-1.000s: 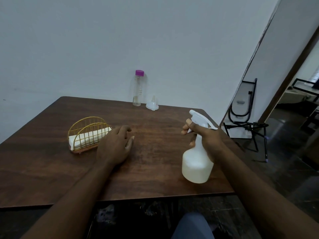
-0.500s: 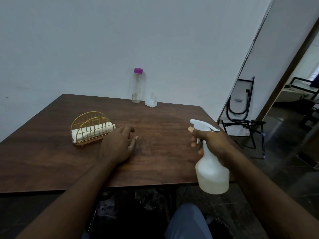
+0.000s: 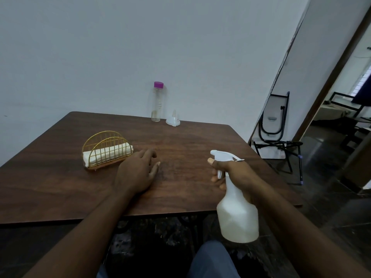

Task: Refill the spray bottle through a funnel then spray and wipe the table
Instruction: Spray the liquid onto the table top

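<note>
Table edge: right hand grips upright spray bottle, nozzle pointing left

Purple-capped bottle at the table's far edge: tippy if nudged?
Probably: the purple-capped bottle stands tall and narrow, with little liquid visible, so likely light and easy to topple. Its round body would likely roll, perhaps into the funnel beside it.

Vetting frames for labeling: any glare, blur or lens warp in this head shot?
Head view: dim, even light, no glare on the table; spray bottle in the right hand looks sharp; wide-angle lens tilts the wall corner at right; far window runs bright.
</note>
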The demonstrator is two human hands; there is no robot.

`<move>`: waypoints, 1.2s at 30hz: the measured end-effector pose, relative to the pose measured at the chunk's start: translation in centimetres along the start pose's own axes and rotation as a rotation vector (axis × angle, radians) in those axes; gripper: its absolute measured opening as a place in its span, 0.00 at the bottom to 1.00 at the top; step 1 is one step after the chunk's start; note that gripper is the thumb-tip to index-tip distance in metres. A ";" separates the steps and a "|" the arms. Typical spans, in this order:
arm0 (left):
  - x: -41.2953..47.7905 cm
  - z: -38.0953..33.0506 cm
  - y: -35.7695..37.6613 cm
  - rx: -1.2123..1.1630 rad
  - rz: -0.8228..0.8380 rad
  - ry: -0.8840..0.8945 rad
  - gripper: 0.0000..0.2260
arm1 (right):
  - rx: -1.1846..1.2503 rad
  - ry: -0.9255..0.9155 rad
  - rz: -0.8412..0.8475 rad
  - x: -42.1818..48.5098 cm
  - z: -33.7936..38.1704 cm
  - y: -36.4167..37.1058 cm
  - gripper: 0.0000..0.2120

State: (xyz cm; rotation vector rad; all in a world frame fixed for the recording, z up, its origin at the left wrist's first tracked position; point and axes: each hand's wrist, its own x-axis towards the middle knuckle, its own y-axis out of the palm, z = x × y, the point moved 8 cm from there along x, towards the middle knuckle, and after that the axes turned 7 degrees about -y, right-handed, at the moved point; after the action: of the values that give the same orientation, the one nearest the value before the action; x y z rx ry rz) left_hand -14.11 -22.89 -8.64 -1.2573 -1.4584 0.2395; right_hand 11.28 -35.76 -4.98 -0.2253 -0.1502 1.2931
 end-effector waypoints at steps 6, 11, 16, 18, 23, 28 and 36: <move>0.1 0.1 0.3 -0.013 0.023 0.003 0.10 | -0.088 -0.003 0.011 0.7 0.5 0.0 0.09; 0.1 0.2 0.5 -0.027 0.034 0.005 0.10 | -0.052 -0.033 0.011 1.9 1.4 -0.3 0.13; 0.2 0.2 0.7 -0.019 0.046 0.007 0.10 | -0.134 0.020 0.005 3.4 1.2 0.1 0.10; 0.2 0.3 0.9 -0.015 0.045 0.012 0.10 | -0.136 0.033 0.086 3.8 1.1 0.5 0.11; 0.3 0.5 1.3 -0.020 0.059 0.007 0.10 | -0.180 -0.021 0.139 4.5 1.6 0.4 0.14; 0.4 0.9 1.5 -0.055 0.067 -0.024 0.10 | -0.180 0.013 -0.019 5.6 0.7 -0.9 0.06; 0.7 1.3 1.6 -0.063 0.057 -0.057 0.10 | -0.213 0.017 -0.008 6.7 1.5 -1.5 0.11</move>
State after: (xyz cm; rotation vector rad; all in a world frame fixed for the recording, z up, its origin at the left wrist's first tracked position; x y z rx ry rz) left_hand -14.17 -21.05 -9.80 -1.3542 -1.4897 0.2716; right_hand 14.09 -29.58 -3.28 -0.4166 -0.2749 1.2667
